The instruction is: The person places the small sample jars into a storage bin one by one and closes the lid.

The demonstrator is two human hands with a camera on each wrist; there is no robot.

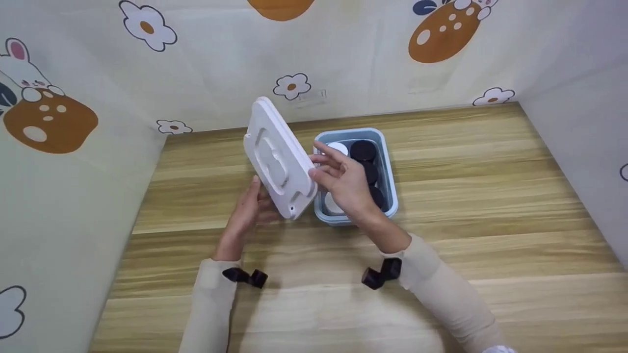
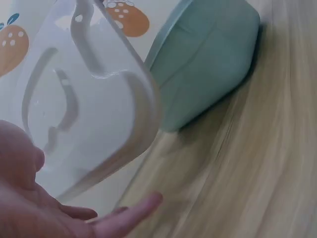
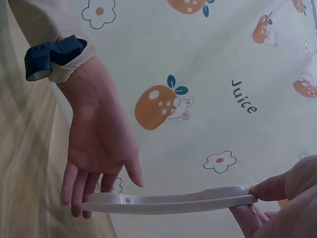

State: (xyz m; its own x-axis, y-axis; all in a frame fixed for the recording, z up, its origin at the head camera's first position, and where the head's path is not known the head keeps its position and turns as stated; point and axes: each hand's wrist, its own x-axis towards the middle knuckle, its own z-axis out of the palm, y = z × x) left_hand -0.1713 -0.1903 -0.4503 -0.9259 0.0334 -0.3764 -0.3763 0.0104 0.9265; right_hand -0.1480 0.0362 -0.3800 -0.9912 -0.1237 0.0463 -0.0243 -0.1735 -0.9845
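A white plastic lid (image 1: 277,159) is held up on a slant, left of a light blue box (image 1: 387,166). My right hand (image 1: 351,189) pinches the lid's right edge between thumb and fingers, over the box. In the right wrist view, the right hand (image 3: 292,203) grips one end of the lid (image 3: 168,204). My left hand (image 1: 245,211) is beside the lid's lower left side with fingers extended. In the left wrist view, the left palm (image 2: 44,198) is turned up near the lid. Round black-topped containers (image 1: 363,150) and white-topped ones (image 1: 338,148) stand in the box, partly hidden by the right hand.
The box stands on a wood-grain table (image 1: 466,206) near its back edge. A patterned cloth wall (image 1: 216,63) rises behind and at the left, and a pale wall (image 1: 579,122) stands at the right. Black wrist cameras (image 1: 382,274) sit on both sleeves.
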